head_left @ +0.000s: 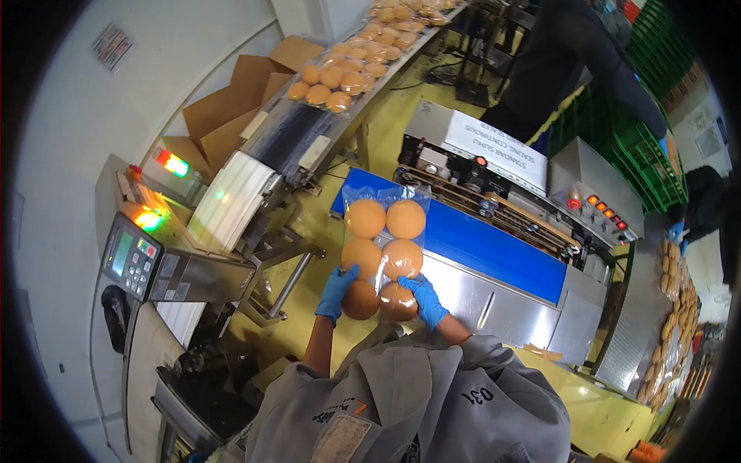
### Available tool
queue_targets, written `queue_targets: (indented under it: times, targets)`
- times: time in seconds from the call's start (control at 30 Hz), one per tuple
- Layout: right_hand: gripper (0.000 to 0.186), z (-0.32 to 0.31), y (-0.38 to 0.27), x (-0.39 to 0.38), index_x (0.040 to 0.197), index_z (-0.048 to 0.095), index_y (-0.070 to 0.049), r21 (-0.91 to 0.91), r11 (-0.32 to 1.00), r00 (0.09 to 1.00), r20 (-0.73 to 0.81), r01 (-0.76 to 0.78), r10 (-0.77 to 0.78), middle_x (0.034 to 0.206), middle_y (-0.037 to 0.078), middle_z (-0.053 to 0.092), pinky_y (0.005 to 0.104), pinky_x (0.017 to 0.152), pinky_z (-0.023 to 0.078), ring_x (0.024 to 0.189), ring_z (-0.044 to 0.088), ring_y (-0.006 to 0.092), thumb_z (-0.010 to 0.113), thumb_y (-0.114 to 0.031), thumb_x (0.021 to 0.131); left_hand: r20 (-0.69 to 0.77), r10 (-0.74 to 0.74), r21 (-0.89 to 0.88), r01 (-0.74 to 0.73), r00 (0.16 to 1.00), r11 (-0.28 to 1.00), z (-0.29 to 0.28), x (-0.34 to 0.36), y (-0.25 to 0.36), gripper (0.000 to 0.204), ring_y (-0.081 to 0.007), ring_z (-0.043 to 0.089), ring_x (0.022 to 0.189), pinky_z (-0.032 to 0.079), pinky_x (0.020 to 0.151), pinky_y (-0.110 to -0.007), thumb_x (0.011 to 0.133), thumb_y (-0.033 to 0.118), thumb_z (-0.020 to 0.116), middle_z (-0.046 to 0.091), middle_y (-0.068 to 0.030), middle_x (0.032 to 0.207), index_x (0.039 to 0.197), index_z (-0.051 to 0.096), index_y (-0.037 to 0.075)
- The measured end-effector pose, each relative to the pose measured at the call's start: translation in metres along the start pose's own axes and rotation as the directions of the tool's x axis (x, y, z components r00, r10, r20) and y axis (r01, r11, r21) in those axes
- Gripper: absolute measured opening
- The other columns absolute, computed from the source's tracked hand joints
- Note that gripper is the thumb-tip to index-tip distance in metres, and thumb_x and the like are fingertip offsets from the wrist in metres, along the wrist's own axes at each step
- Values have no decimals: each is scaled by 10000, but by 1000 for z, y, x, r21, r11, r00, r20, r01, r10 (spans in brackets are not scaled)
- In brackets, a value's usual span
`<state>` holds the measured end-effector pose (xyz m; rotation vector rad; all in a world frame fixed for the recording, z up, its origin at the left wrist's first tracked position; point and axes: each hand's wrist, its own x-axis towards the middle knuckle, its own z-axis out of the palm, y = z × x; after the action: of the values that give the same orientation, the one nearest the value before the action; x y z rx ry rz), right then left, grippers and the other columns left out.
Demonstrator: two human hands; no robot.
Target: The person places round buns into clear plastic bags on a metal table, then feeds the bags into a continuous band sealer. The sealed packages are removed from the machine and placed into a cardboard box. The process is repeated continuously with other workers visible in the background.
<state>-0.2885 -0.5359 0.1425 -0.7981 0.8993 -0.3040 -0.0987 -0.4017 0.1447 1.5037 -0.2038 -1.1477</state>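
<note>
Both my hands wear blue gloves and grip a clear plastic bag of several round golden-brown buns (405,219), arranged in two columns in front of me. My left hand (336,293) holds the bag's lower left side, and my right hand (422,299) holds its lower right side. The bag's top end is above a blue conveyor belt (497,255). Beyond the belt is a steel sealing machine (494,147) with knobs and lit buttons.
At left stand a machine with a keypad (131,255), a conveyor (282,150) carrying bagged buns (330,77) and cardboard boxes (235,92). Two co-workers (556,54) (706,201) stand at back and right, near green crates (642,177) and a steel table (625,324) of bagged buns.
</note>
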Motion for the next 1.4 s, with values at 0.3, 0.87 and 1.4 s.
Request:
queue_targets:
  times: [0.3,0.87,1.4]
  targets:
    - [395,57,1,-15,1179,543,-40,-419,890,889,319,-180,329,1045,29,596,257,811,473,908,571,119,654,-230,851,-75,-110,-417,70,991,906,-81,-135,-24,361,-186,629,918,506,832,-325,876,211,604,643,-91,1049,1156,574,-15]
    - [300,42,-4,-32,1106,596,-64,-338,937,883,410,-85,228,1015,22,610,280,796,473,891,570,136,614,-234,860,-509,372,-522,-622,776,584,-455,-243,-3,457,-253,567,1018,440,912,-381,944,441,368,608,-88,1149,1171,580,105]
    - [253,-167,-47,-86,1035,646,6,311,886,922,-292,343,-254,942,78,662,289,774,510,834,618,157,586,-198,899,857,-184,351,-285,482,892,179,-50,17,443,-265,472,1203,379,1014,-374,935,218,503,470,-158,1334,1323,438,15]
